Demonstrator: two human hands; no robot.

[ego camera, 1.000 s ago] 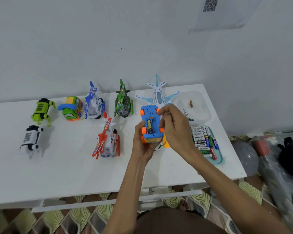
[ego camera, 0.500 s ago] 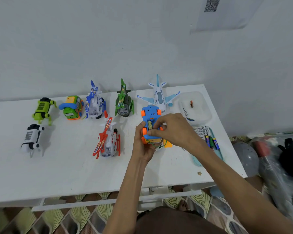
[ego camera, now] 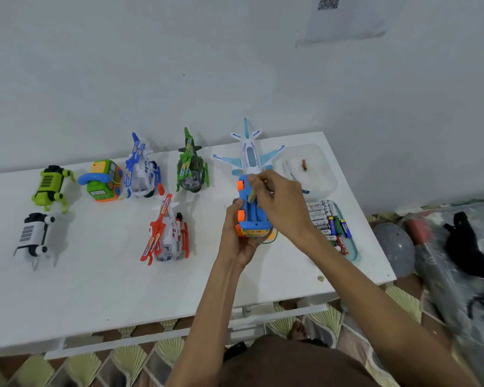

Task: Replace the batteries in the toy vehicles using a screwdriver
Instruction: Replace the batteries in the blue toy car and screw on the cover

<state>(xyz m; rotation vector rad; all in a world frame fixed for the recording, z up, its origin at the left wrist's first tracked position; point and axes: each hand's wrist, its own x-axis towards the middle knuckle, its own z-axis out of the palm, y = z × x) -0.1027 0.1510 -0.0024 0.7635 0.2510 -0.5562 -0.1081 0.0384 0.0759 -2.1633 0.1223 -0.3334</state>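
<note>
In the head view, the left hand had its fingers curled round a blue plastic toy car with orange wheels. It held the car underside up just above the white table, I think so that the open battery compartment faced the person. The right hand was bent over that compartment, its fingertips pinching a small greenish battery tilted in the slot, while the teal tray of spare batteries lay near on the right, probably for easy reach.
</note>
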